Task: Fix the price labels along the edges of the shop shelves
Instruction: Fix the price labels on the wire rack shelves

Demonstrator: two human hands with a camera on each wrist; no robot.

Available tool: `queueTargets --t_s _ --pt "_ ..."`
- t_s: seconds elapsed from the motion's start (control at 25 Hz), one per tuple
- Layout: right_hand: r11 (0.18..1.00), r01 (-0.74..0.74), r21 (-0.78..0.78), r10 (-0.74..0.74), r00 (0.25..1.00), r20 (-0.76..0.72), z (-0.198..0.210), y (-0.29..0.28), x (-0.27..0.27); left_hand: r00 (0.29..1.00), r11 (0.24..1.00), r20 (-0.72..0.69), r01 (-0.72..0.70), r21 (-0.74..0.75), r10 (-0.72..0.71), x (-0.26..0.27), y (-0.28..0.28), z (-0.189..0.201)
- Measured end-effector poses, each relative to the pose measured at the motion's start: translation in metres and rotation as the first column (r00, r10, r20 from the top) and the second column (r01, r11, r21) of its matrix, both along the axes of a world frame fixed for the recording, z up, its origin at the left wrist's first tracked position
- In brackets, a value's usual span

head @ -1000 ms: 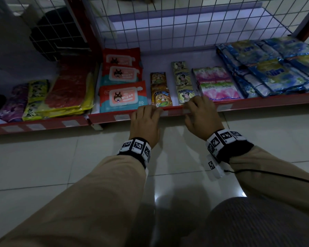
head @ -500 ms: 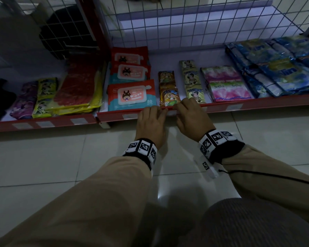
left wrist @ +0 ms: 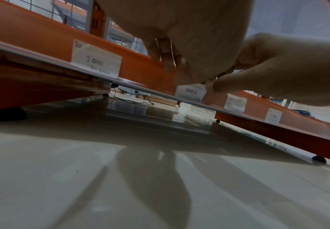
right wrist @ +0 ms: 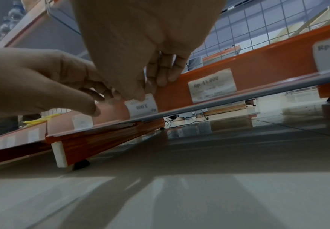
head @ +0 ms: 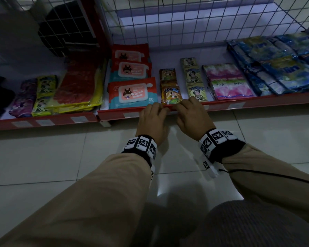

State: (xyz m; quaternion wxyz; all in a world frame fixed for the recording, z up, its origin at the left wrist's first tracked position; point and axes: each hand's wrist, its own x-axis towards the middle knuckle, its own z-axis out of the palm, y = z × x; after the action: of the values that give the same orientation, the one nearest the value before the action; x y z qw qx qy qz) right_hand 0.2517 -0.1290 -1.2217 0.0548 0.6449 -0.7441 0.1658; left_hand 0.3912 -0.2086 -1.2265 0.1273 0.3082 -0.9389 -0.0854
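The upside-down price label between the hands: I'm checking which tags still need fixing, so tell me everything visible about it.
The price label is a small white paper slip, handwritten, reading 3.000 upside down. It sits in the orange shelf-edge strip, left of the 11.000 tag. Fingers of the left hand and right hand both touch it.

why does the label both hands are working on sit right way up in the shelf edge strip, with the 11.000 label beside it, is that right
Not quite: the label under both hands is upside down, its digits inverted in the right wrist view. The rest holds: the left hand and right hand are both at it on the shelf edge strip, and the 11.000 label sits beside it, upright.
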Motion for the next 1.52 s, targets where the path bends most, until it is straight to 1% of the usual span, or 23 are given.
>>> queueTargets --t_s 0.12,0.2,0.28,0.36,0.4,0.48,0.56,0.6,0.64,0.68,0.72,0.8,0.88,0.92,0.96,1.0,1.04,1.2,1.24,1.28,1.32,1.36,1.52 --pt "0.999 0.029 0.029 -0.031 0.998 0.054 0.003 -0.005 -0.004 1.000 0.999 0.000 -0.011 0.053 0.011 0.000 -0.001 0.000" --pt "0.998 0.062 0.004 -0.061 0.979 0.196 0.008 -0.008 -0.010 0.999 0.996 -0.035 -0.036 0.082 0.039 -0.001 -0.002 0.002" --pt "0.991 0.124 -0.056 -0.093 0.915 0.392 0.012 -0.009 -0.014 0.990 0.990 -0.118 -0.056 0.133 0.072 -0.003 -0.003 0.004" --pt "0.970 0.227 -0.088 -0.125 0.775 0.620 0.013 -0.009 -0.013 0.976 0.978 -0.187 -0.073 0.198 0.111 -0.006 -0.004 0.004" --pt "0.961 0.270 -0.067 -0.136 0.667 0.732 0.013 -0.010 -0.011 0.970 0.973 -0.206 -0.084 0.217 0.129 -0.007 -0.004 0.004" --pt "0.950 0.312 -0.009 -0.121 0.397 0.910 0.012 -0.008 -0.007 0.959 0.964 -0.236 -0.096 0.247 0.156 -0.009 -0.005 0.004" --pt "0.945 0.325 0.021 -0.076 0.156 0.985 0.012 -0.007 -0.001 0.952 0.960 -0.261 -0.092 0.266 0.163 -0.010 -0.007 0.005" --pt "0.948 0.316 0.027 -0.057 0.085 0.995 0.011 -0.008 0.001 0.952 0.960 -0.260 -0.088 0.266 0.159 -0.010 -0.008 0.004" --pt "0.953 0.301 0.027 -0.047 0.060 0.997 0.011 -0.008 0.004 0.955 0.962 -0.254 -0.083 0.261 0.151 -0.010 -0.009 0.004" --pt "0.959 0.284 0.026 -0.049 0.076 0.996 0.010 -0.008 0.007 0.958 0.964 -0.247 -0.077 0.253 0.142 -0.010 -0.010 0.003" --pt "0.962 0.273 0.025 -0.065 0.138 0.988 0.009 -0.008 0.009 0.962 0.967 -0.239 -0.074 0.245 0.134 -0.010 -0.011 0.002" --pt "0.960 0.280 -0.009 -0.096 0.361 0.927 0.009 -0.009 0.006 0.970 0.970 -0.212 -0.069 0.232 0.119 -0.010 -0.012 0.002" --pt "0.973 0.215 -0.086 -0.059 0.590 0.805 0.014 -0.009 -0.004 0.978 0.972 -0.180 -0.065 0.224 0.107 -0.009 -0.013 0.003" --pt "0.982 0.163 -0.095 -0.040 0.672 0.739 0.017 -0.010 -0.009 0.979 0.972 -0.172 -0.066 0.224 0.106 -0.009 -0.014 0.003" --pt "0.987 0.134 -0.090 -0.032 0.712 0.702 0.020 -0.012 -0.013 0.978 0.971 -0.176 -0.068 0.229 0.110 -0.009 -0.013 0.003" --pt "0.987 0.131 -0.088 -0.032 0.712 0.702 0.021 -0.014 -0.017 0.974 0.969 -0.195 -0.069 0.239 0.118 -0.009 -0.013 0.002" --pt "0.985 0.150 -0.091 -0.035 0.676 0.736 0.022 -0.015 -0.018 0.966 0.966 -0.224 -0.067 0.249 0.125 -0.009 -0.012 0.002" --pt "0.977 0.209 -0.048 -0.036 0.380 0.924 0.016 -0.014 -0.018 0.951 0.962 -0.283 -0.047 0.270 0.125 -0.008 -0.012 0.001" --pt "0.979 0.203 -0.031 -0.042 0.344 0.938 0.014 -0.012 -0.018 0.950 0.961 -0.285 -0.047 0.274 0.128 -0.008 -0.012 0.000" --pt "0.980 0.200 -0.019 -0.050 0.332 0.942 0.012 -0.011 -0.018 0.949 0.960 -0.286 -0.049 0.276 0.131 -0.008 -0.013 -0.001" --pt "0.979 0.204 -0.017 -0.057 0.351 0.935 0.010 -0.010 -0.019 0.947 0.960 -0.290 -0.052 0.275 0.135 -0.008 -0.013 -0.001" --pt "0.977 0.211 -0.025 -0.063 0.401 0.914 0.009 -0.009 -0.020 0.945 0.961 -0.297 -0.055 0.272 0.138 -0.009 -0.013 -0.002" --pt "0.981 0.186 -0.059 -0.078 0.653 0.753 0.009 -0.005 -0.027 0.930 0.963 -0.333 -0.065 0.262 0.153 -0.008 -0.011 -0.003"
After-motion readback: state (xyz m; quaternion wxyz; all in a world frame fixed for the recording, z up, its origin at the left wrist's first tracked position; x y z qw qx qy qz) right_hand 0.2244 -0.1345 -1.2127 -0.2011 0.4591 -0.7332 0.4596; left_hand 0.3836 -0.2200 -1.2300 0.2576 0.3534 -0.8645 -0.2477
